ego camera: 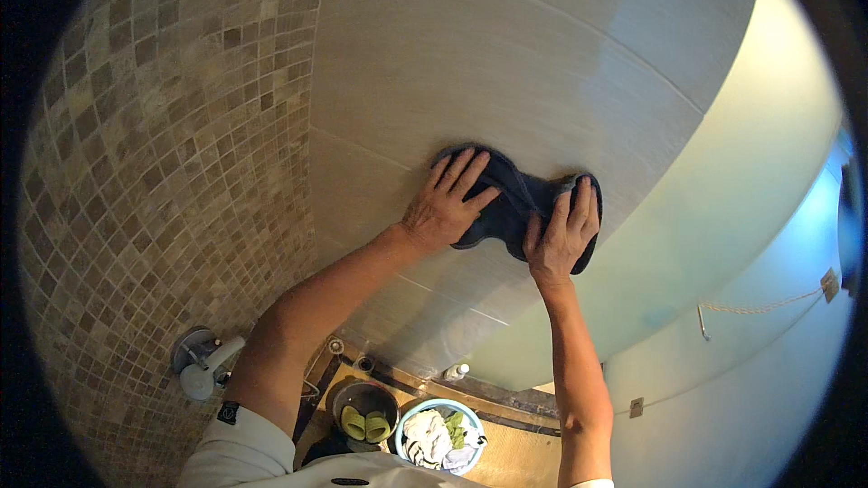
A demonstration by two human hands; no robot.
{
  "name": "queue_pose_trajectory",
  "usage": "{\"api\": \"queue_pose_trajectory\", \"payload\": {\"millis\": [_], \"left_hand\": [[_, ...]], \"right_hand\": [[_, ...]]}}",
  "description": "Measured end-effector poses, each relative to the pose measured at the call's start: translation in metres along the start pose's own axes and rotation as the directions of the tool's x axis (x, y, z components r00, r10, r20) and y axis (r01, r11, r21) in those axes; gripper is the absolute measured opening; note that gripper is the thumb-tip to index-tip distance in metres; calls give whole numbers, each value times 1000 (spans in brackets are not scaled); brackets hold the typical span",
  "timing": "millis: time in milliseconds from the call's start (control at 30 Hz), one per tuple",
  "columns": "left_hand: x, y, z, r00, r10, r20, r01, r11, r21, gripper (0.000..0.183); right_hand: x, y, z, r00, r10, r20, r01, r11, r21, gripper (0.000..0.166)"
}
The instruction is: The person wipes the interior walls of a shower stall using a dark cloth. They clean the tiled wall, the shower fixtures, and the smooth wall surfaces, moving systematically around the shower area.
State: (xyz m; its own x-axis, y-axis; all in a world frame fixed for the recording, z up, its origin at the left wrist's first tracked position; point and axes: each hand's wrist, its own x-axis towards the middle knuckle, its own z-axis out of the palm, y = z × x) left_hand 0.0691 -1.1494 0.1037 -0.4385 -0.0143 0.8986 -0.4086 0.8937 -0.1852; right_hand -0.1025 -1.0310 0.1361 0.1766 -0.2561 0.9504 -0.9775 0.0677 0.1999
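Observation:
A dark navy cloth (507,225) lies spread and partly folded against a large beige wall tile (447,68). My left hand (447,203) presses on the cloth's left part with its fingers spread. On the right part, my right hand (564,234) holds the cloth against the wall, its fingertips near the upper right edge. Folds run across the cloth between the two hands. The palms hide some of it.
Mosaic tiles (203,169) cover the left wall, where a hand shower (203,376) hangs. Below are a dark basin with green slippers (366,425), a light blue basin (400,435) of laundry and a white bottle (456,372). A frosted glass panel (651,271) stands right.

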Motion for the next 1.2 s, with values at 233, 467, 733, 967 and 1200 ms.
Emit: {"api": "queue_pose_trajectory", "payload": {"millis": [233,467,733,967,1200], "left_hand": [[-25,-52,-23,994,-95,52,94,996,10,47],[-52,-106,-45,972,-235,24,233,970,67,54],[-92,-144,-52,906,-421,-33,422,900,104,59],[-109,-133,-38,863,-502,-48,505,857,102,63],[-126,-90,-15,803,-596,-2,596,802,40,63]], "right_hand": [[28,-40,41,994,-110,11,109,993,54,52],[64,-93,83,982,-182,46,175,975,136,51],[79,-156,127,968,-233,91,200,941,274,52],[68,-168,143,951,-299,83,250,896,366,44],[29,-139,125,906,-367,210,248,864,438,43]]}}
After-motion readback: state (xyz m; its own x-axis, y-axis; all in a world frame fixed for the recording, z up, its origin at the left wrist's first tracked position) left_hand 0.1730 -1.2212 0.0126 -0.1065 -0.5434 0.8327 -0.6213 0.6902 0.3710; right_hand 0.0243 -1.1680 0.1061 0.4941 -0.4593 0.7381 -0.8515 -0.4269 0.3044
